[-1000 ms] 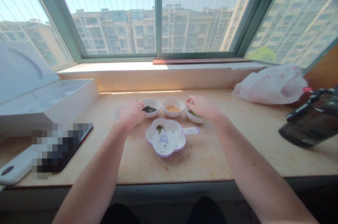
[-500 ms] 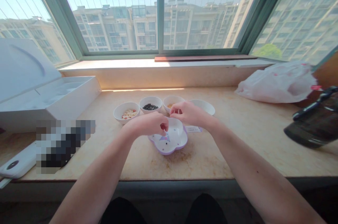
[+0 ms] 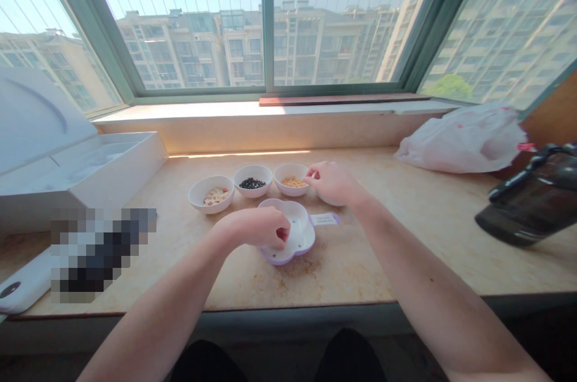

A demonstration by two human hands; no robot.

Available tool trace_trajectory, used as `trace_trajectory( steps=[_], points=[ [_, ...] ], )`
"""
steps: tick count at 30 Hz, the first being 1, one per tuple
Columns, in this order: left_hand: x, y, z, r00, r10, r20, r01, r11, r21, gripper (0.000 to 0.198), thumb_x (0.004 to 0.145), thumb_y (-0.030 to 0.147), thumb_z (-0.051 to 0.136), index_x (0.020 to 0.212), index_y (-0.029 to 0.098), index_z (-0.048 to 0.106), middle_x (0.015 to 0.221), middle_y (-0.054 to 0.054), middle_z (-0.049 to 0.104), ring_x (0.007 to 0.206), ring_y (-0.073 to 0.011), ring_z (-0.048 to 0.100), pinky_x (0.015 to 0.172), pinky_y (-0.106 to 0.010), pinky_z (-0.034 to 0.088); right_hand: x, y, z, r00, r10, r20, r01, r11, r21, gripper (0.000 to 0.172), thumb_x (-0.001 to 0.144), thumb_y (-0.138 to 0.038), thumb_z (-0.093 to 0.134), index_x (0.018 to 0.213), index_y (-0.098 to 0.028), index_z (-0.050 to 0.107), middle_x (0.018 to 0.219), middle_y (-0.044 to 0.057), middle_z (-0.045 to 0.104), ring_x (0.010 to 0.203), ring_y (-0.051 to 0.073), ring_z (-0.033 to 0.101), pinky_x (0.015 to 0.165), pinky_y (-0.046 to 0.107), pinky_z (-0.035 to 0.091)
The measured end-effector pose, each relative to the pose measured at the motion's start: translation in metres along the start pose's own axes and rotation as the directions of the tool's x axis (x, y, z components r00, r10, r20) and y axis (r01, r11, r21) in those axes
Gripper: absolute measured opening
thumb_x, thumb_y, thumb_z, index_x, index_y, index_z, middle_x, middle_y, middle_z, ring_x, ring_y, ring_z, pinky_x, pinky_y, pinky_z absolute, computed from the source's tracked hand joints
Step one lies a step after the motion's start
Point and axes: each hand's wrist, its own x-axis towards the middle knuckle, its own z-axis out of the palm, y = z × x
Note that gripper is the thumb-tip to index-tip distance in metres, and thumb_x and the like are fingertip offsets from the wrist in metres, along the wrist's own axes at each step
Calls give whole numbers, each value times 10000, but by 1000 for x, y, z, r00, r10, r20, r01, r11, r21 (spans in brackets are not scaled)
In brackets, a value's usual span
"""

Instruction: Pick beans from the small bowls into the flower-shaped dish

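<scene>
A white bowl with a purple, scalloped rim (image 3: pixel 303 236) holds a few small dark pieces. Over its left part is my left hand (image 3: pixel 270 229), fingers pinched together; what they hold, if anything, is too small to see. My right hand (image 3: pixel 331 182) is closed in a pinch at the right edge of the bowl of yellow pieces (image 3: pixel 292 180), partly covering a white bowl (image 3: pixel 336 199) behind it. Its fingertips' contents cannot be made out. Further left stand a bowl of black beans (image 3: pixel 253 182) and a bowl of pale, reddish pieces (image 3: pixel 211 194).
A purple-white label (image 3: pixel 325 219) lies right of the scalloped bowl. An open white box (image 3: pixel 108 169) and a blurred dark object are at the left. A plastic bag (image 3: pixel 464 139) and dark container (image 3: pixel 525 202) stand at the right.
My right hand has moved right, uncovering the yellow pieces. My left hand has come lower over the scalloped bowl. The view has shifted slightly.
</scene>
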Motion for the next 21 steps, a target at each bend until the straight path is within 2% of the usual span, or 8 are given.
trace_trajectory(
  steps=[3, 6, 9, 12, 15, 17, 21],
  points=[
    [0, -8, -7, 997, 36, -73, -37, 999, -21, 98, 824, 244, 604, 789, 187, 675, 758, -10, 673, 658, -134, 563, 577, -263, 383, -6, -11, -1, 999, -42, -5, 42, 999, -10, 224, 942, -337, 584, 915, -206, 763, 917, 65, 768, 834, 208, 679, 685, 281, 425],
    [0, -26, -18, 960, 4, -279, -23, 998, -64, 159, 852, 269, 530, 770, 187, 640, 723, 7, 631, 642, -122, 534, 562, -260, 348, -14, -27, 2, 978, -205, 44, 201, 976, 83, 221, 946, -328, 580, 903, -211, 763, 871, 44, 762, 796, 188, 668, 673, 273, 418],
    [2, -43, -25, 849, -117, -515, 50, 989, -142, 151, 840, 246, 524, 785, 172, 644, 735, -6, 639, 677, -132, 538, 596, -252, 365, -23, -43, 12, 919, -372, 129, 343, 917, 205, 192, 927, -271, 591, 921, -207, 772, 867, 34, 761, 776, 170, 665, 683, 269, 430],
    [5, -54, -27, 713, -254, -654, 166, 967, -194, 172, 853, 253, 525, 816, 166, 669, 761, -29, 671, 685, -146, 558, 615, -261, 379, -28, -53, 26, 860, -468, 204, 438, 882, 176, 195, 911, -211, 590, 905, -177, 782, 931, 80, 770, 850, 215, 682, 752, 312, 455],
    [11, -62, -25, 622, -336, -707, 294, 937, -187, 194, 882, 268, 526, 878, 174, 697, 820, -54, 708, 712, -169, 594, 641, -276, 404, -31, -56, 37, 860, -454, 234, 452, 890, 65, 186, 894, -179, 597, 865, -160, 780, 960, 131, 764, 904, 279, 686, 812, 373, 466],
    [14, -66, -23, 605, -363, -709, 363, 918, -160, 213, 899, 265, 519, 930, 180, 711, 884, -76, 729, 772, -195, 630, 684, -290, 437, -32, -57, 42, 876, -413, 249, 424, 905, 9, 178, 894, -200, 605, 860, -165, 777, 963, 144, 760, 901, 301, 687, 806, 391, 471],
    [19, -73, -21, 604, -396, -692, 461, 881, -101, 254, 921, 247, 492, 1012, 194, 723, 989, -99, 747, 925, -238, 667, 799, -313, 484, -32, -59, 45, 883, -356, 306, 397, 914, -82, 232, 933, -241, 542, 890, -165, 757, 961, 152, 759, 873, 301, 693, 710, 367, 461]
  ],
)
